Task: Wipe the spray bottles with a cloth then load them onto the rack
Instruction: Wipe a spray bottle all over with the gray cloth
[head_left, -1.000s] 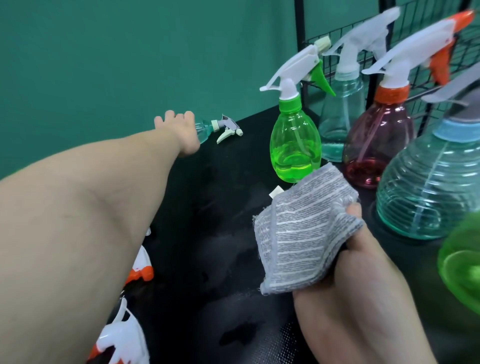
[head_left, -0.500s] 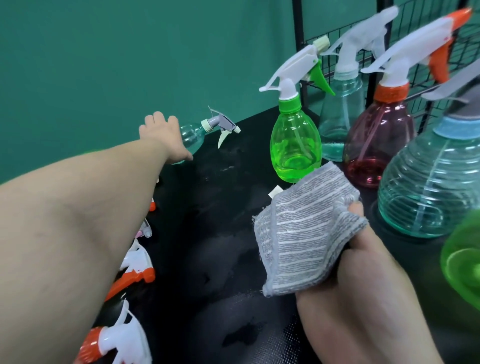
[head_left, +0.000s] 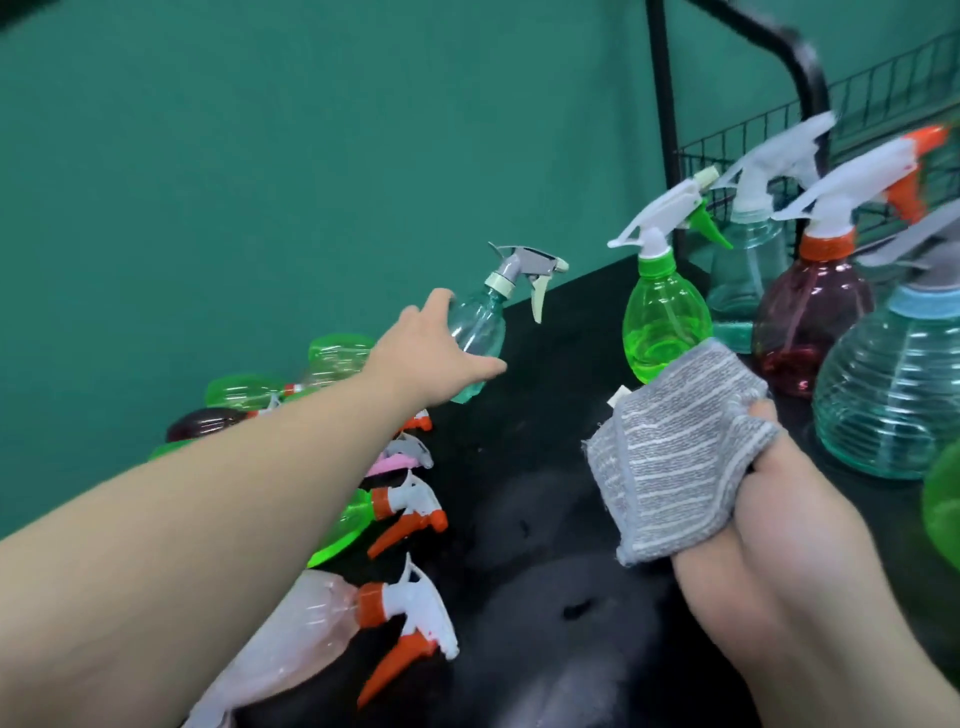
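Note:
My left hand (head_left: 431, 358) grips a small clear teal spray bottle (head_left: 480, 325) with a grey and white trigger head, lifted off the black table (head_left: 519, 545) and tilted up to the right. My right hand (head_left: 789, 514) holds a grey striped cloth (head_left: 675, 452) above the table's middle. Upright on the right stand a green bottle (head_left: 665, 317), a pale teal bottle (head_left: 743, 275), a dark red bottle with an orange collar (head_left: 810, 322) and a ribbed teal bottle (head_left: 893, 384). The black wire rack (head_left: 883, 104) rises behind them.
Several bottles lie on their sides along the table's left edge, among them a pink one with an orange trigger (head_left: 322, 629) and a green one (head_left: 358, 514). A green wall (head_left: 260, 156) closes the far side. Part of another green bottle (head_left: 943, 493) shows at the right edge.
My left hand has lifted the small teal bottle off the far table and drawn it nearer, tilting its nozzle upward. The view has shifted right. The right hand keeps holding the cloth.

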